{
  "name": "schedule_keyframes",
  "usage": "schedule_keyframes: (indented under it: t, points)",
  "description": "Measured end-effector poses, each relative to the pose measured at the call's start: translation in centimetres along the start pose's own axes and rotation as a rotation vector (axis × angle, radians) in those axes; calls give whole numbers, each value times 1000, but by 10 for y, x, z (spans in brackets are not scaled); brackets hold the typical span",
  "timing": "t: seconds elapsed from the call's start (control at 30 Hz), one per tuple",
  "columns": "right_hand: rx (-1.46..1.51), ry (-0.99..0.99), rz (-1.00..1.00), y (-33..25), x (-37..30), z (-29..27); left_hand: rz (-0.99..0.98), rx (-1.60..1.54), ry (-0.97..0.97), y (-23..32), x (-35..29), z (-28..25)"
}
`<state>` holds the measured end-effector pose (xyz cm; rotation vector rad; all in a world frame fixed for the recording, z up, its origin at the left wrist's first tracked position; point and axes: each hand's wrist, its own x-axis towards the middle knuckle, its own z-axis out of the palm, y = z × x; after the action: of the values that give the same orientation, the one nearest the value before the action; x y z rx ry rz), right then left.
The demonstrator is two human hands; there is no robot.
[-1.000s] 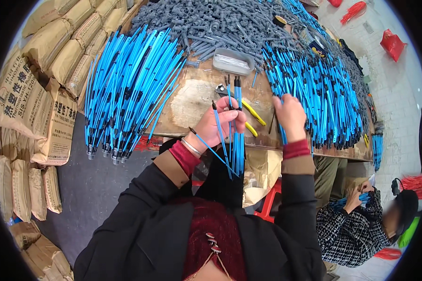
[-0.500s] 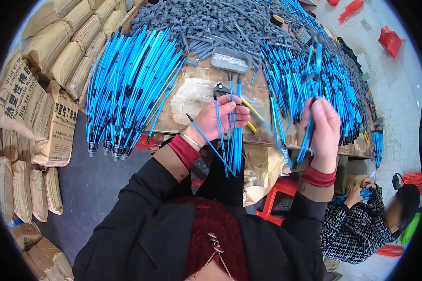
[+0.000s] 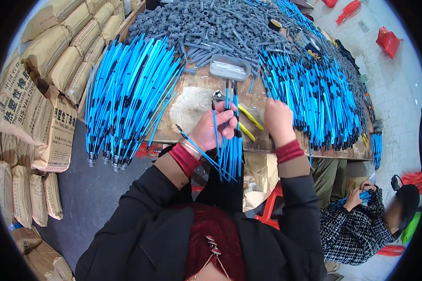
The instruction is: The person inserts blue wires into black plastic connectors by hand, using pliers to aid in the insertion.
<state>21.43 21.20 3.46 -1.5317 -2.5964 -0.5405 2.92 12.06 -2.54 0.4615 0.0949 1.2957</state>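
My left hand [image 3: 214, 129] grips a small bundle of blue tubes [image 3: 229, 143] with black ends, held upright over the front edge of the wooden table [image 3: 192, 107]. My right hand [image 3: 278, 120] is beside it, fingers curled at the edge of the right pile of blue tubes [image 3: 316, 93]; whether it holds one is hidden. Yellow-handled pliers [image 3: 245, 121] lie on the table between my hands.
A large pile of blue tubes [image 3: 126, 96] hangs off the table's left. Grey plastic fittings [image 3: 211, 28] heap at the back, with a small grey tray [image 3: 229, 67]. Stacked brown sacks [image 3: 28, 93] line the left. A seated person [image 3: 361, 220] holds blue tubes at lower right.
My right hand, which had dropped low and outward along the right pile half a second ago, has come back up next to my left hand. The bundle stays in my left hand.
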Motion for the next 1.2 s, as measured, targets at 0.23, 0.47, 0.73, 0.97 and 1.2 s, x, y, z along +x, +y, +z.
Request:
schedule_keyframes:
  t: [0.23,0.47,0.73,0.97,1.2]
  points:
    - [-99,-178,-27,16,20,28,-118,27,-33,3,0,4]
    - [18,47,150,26,-8,36,-41,15,61,0,2,9]
    - [407,281,241,39,-32,-34,-29,-16,64,0,2,1]
    - [1258,-218,-30,5,-67,-108,-32,-6,85,-2,12,24]
    - [832,-39,57,-25,-69,-77,-11,68,58,4,11,27]
